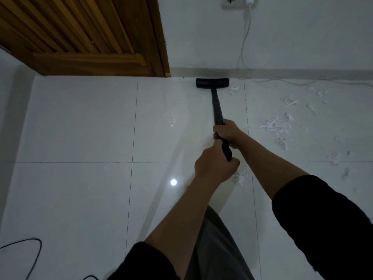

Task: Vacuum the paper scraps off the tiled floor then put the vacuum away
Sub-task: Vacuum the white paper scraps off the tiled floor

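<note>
Gripping the vacuum wand, left hand and right hand aim its head toward the wall.

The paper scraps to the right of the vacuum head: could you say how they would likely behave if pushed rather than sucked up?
The paper scraps look thin and shredded, so probably very light and floppy. They lie loose on glossy tiled floor, so a push would likely scatter them.
</note>
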Demonstrator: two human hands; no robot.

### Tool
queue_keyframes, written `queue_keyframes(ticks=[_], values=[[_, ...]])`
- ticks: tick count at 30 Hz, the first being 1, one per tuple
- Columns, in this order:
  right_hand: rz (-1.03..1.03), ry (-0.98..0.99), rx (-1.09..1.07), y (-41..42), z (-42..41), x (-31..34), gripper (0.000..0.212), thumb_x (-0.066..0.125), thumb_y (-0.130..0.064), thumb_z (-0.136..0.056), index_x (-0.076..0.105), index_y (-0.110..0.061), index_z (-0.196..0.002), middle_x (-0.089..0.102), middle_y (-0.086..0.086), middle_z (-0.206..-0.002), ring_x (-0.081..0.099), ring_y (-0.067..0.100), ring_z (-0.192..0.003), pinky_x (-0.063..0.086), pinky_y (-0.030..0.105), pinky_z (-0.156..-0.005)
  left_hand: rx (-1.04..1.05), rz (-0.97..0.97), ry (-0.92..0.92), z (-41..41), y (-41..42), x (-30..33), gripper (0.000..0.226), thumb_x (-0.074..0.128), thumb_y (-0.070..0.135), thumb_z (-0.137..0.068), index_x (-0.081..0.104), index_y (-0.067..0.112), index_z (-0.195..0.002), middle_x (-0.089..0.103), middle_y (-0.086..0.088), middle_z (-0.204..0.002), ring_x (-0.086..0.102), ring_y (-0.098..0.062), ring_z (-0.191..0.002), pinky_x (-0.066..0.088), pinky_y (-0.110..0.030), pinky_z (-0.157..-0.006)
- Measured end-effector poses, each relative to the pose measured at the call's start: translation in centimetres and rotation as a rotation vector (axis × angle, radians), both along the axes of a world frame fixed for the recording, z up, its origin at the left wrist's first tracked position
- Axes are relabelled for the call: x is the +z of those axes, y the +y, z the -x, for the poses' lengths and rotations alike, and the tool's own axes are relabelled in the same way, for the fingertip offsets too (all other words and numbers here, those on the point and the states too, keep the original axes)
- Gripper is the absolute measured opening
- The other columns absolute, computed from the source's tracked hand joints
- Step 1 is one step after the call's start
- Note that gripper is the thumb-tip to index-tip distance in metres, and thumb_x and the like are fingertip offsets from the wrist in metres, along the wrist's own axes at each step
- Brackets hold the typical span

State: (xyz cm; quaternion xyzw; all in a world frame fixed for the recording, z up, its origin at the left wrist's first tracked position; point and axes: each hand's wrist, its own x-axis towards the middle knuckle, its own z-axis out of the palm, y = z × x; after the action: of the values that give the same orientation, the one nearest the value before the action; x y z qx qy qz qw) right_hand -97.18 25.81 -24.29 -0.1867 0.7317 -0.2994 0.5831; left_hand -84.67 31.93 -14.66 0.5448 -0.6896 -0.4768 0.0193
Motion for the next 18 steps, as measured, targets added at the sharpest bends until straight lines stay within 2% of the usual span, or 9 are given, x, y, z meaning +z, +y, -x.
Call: queue_keyframes(ticks=[4,7,13,18], values=[[-0.002,0.030,0.020,1.3,0.0,0.4,0.012,0.051,0.003,-0.088,0.049,-0.003,-0.098,0.051,0.012,-0.071,0.051,0.021,-0.061,0.046,0.038,-0.063,-0.010,0.019,-0.016,-0.1,1.3,0.7,0.048,0.060,0.031,-0.083,0.044,0.017,-0.127,0.060,0.001,-0.095,0.062,-0.020,-0.076,0.052,-0.032,-0.067],[0.006,0.036,0.042,2.7,-0.2,0.8,0.011,0.051,0.003,-0.086,0.050,-0.003,-0.096,0.051,0.013,-0.073,0.051,0.024,-0.066,0.045,0.041,-0.069,-0.022,0.041,-0.049,-0.1,2.7,1.1,0.049,0.059,0.031,-0.084,0.044,0.017,-0.128,0.061,0.001,-0.095,0.061,-0.017,-0.074,0.050,-0.029,-0.064],[-0.003,0.026,0.059,5.5,-0.5,1.5,0.009,0.050,0.003,-0.088,0.051,-0.001,-0.096,0.051,0.013,-0.075,0.051,0.025,-0.066,0.044,0.040,-0.067,-0.010,0.026,-0.089,0.1,5.7,2.1,0.051,0.058,0.033,-0.083,0.043,0.019,-0.129,0.062,0.002,-0.093,0.063,-0.017,-0.067,0.052,-0.029,-0.059],[-0.031,0.023,0.084,7.7,-0.9,1.9,0.012,0.050,0.001,-0.086,0.050,-0.001,-0.098,0.050,0.012,-0.076,0.051,0.025,-0.067,0.043,0.040,-0.068,0.003,0.020,-0.119,-0.1,8.1,3.2,0.048,0.057,0.030,-0.083,0.045,0.018,-0.128,0.062,0.003,-0.090,0.061,-0.014,-0.062,0.044,-0.023,-0.052]])
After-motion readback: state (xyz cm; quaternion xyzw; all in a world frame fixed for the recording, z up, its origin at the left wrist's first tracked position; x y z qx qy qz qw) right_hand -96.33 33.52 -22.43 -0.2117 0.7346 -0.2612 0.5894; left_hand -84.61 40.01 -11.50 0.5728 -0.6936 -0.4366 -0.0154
